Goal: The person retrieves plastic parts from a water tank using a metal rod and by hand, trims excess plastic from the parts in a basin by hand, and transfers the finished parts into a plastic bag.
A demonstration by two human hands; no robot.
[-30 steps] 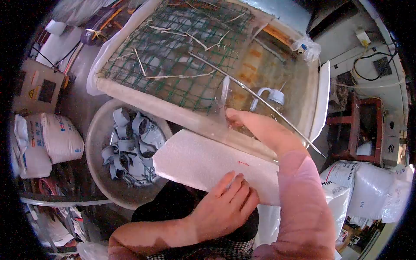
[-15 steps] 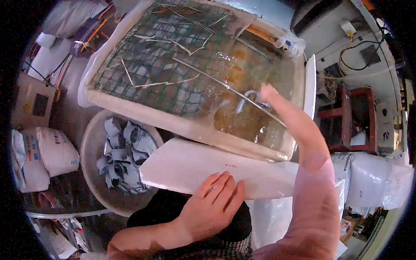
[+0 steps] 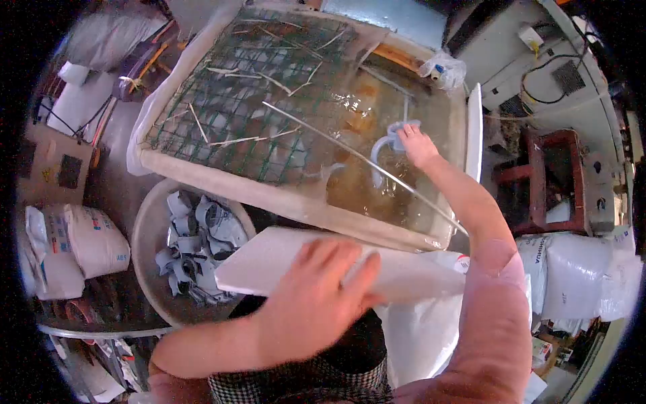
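Observation:
In the water of a large pale tank (image 3: pixel 289 205), my right hand (image 3: pixel 418 144) is closed on a curved grey plastic part (image 3: pixel 381 158) with a hooked or ring-like shape. My left hand (image 3: pixel 316 306) is blurred, fingers stretched out and apart, over a white foam board (image 3: pixel 417 273); whether it touches the board I cannot tell. A thin metal rod (image 3: pixel 336 145) lies slantwise across the tank, close to my right forearm. Green netting (image 3: pixel 222 101) with pale strips on it covers the tank's left side, and grey pieces show beneath.
Left of the board stands a round tub (image 3: pixel 151 269) of grey curved plastic parts (image 3: pixel 195 229). White sacks (image 3: pixel 94 242) sit at the far left and more sacks (image 3: pixel 572 276) at the right. A reddish-brown frame (image 3: pixel 538 182) and grey cabinet (image 3: pixel 538 74) are beyond the tank's right side.
My right hand has brought the grey part up nearer the water's surface, so more of it shows. My left hand has shifted from lying on the foam board and is now blurred by motion.

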